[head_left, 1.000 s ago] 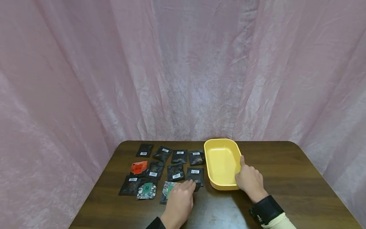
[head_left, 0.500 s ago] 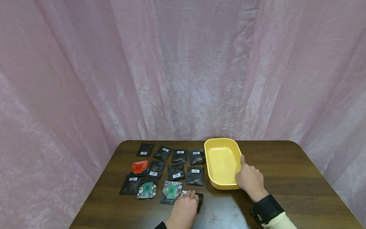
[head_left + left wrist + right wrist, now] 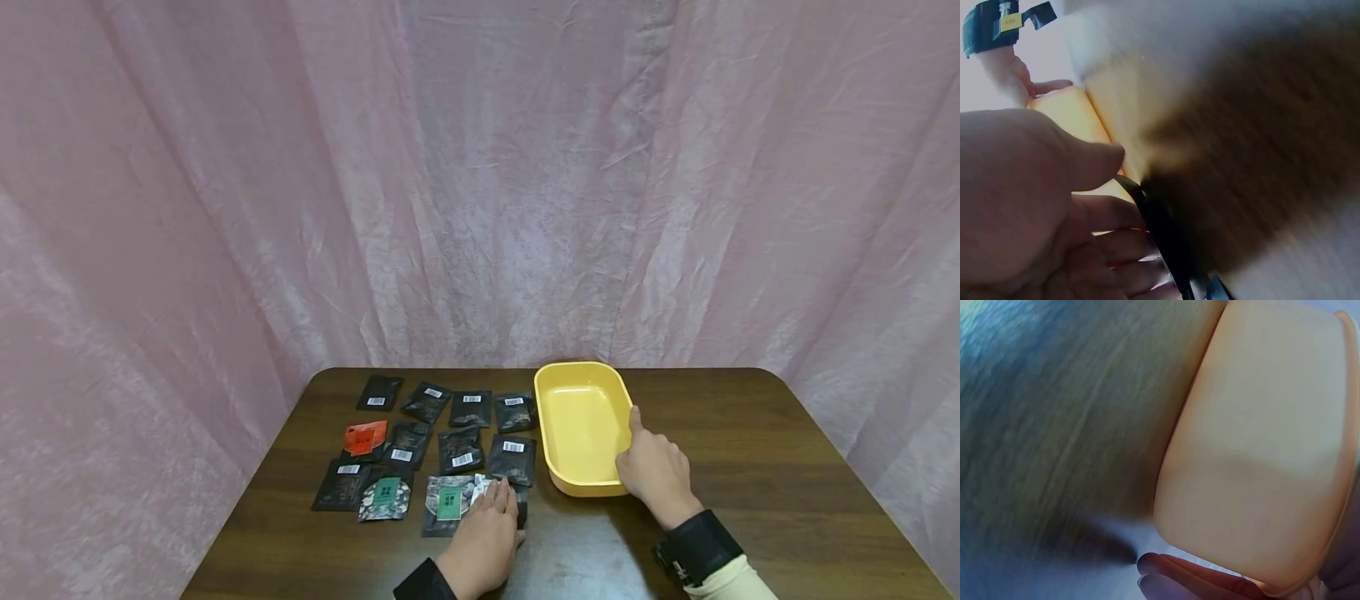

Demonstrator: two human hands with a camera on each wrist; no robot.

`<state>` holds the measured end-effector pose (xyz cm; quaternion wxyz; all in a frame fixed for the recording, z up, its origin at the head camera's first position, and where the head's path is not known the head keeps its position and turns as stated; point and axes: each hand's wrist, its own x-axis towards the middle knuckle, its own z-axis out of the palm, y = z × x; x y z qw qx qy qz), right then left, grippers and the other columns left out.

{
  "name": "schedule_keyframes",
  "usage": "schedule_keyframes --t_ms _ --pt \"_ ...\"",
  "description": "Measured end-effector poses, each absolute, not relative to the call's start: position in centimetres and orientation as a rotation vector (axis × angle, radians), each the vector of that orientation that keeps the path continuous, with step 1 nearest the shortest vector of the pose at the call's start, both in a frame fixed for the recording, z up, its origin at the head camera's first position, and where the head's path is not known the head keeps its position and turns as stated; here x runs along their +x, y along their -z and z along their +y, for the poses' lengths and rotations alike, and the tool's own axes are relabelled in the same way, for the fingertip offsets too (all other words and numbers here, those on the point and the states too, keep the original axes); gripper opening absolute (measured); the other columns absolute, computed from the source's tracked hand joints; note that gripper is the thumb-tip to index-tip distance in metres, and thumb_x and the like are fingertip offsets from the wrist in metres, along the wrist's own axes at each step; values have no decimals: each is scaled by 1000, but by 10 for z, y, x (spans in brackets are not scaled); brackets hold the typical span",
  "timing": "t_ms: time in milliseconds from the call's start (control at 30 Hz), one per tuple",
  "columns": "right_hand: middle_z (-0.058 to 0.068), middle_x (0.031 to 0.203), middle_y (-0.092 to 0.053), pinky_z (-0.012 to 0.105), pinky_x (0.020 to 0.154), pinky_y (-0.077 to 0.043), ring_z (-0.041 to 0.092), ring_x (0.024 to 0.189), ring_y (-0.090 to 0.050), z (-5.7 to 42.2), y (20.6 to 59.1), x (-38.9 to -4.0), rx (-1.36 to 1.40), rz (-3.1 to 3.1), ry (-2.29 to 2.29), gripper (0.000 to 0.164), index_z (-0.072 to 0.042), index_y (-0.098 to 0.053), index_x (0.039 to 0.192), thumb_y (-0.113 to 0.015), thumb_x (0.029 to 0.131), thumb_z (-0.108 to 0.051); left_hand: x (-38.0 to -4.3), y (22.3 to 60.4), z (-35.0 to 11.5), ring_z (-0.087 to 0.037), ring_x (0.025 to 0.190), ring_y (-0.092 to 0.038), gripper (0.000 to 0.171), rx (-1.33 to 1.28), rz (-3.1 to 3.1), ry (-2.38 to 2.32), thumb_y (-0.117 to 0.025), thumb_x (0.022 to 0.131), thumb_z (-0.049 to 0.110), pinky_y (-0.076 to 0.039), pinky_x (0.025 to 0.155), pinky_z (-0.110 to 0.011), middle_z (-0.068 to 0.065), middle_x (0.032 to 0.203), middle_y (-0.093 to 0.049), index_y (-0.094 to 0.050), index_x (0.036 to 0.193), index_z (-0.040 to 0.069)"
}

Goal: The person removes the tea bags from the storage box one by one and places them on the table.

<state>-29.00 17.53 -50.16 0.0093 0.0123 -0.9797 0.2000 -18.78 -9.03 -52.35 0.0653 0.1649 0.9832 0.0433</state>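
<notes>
My left hand (image 3: 483, 533) lies over a black sachet (image 3: 522, 504) with a pale printed patch, its fingers stretched forward and covering most of it. In the left wrist view the sachet's dark edge (image 3: 1169, 244) runs along those fingers, the thumb just beside its corner. A green-labelled sachet (image 3: 448, 505) lies directly left of it. My right hand (image 3: 655, 468) holds the right rim of a yellow plastic basin (image 3: 567, 483). Its index finger points along the rim, while in the right wrist view other fingers (image 3: 1191, 575) reach along the basin's outer wall.
Several black sachets with barcode labels, such as one flat sachet (image 3: 512, 460), lie in rough rows left of the basin. An orange-fronted sachet (image 3: 365, 438) and another green-labelled sachet (image 3: 386, 497) are farther left. A pink curtain (image 3: 480, 208) hangs behind the wooden table (image 3: 750, 467).
My left hand moved toward the front edge, then slightly back, shifting the sachet under it up beside the green-labelled one, which turned slightly straighter. The right hand and basin stayed put.
</notes>
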Motion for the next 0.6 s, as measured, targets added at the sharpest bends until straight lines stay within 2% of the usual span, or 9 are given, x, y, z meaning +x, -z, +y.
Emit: schedule_keyframes --t_ms 67,133,367,600 --pt "22 79 -67 43 54 -44 31 64 -59 175 502 -290 40 -3059 -625 75 2 -30 166 -52 96 -15 -188 521 -91 -36 156 -46 60 447 2911 -171 -60 108 36 -47 122 -53 -20 166 -48 -53 155 0" --pt "20 77 -65 42 54 -43 30 63 -57 175 502 -290 41 -3058 -621 75 3 -29 166 -52 96 -15 -189 519 -91 -36 158 -44 60 428 2890 -187 -58 109 37 -45 124 -53 -19 168 -46 -51 156 2" --pt "14 70 -58 39 53 -38 29 61 -52 177 503 -292 37 -3055 -622 76 3 -27 166 -52 97 -16 -195 519 -91 -35 158 -44 58 428 2887 -214 -58 108 36 -43 125 -54 -17 167 -48 -53 155 2" --pt "13 70 -57 38 53 -37 28 60 -51 179 507 -294 14 -3062 -649 76 2 -27 166 -52 97 -16 -195 516 -92 -36 157 -45 65 420 2874 -269 -65 104 42 -42 125 -56 -19 166 -48 -54 155 3"
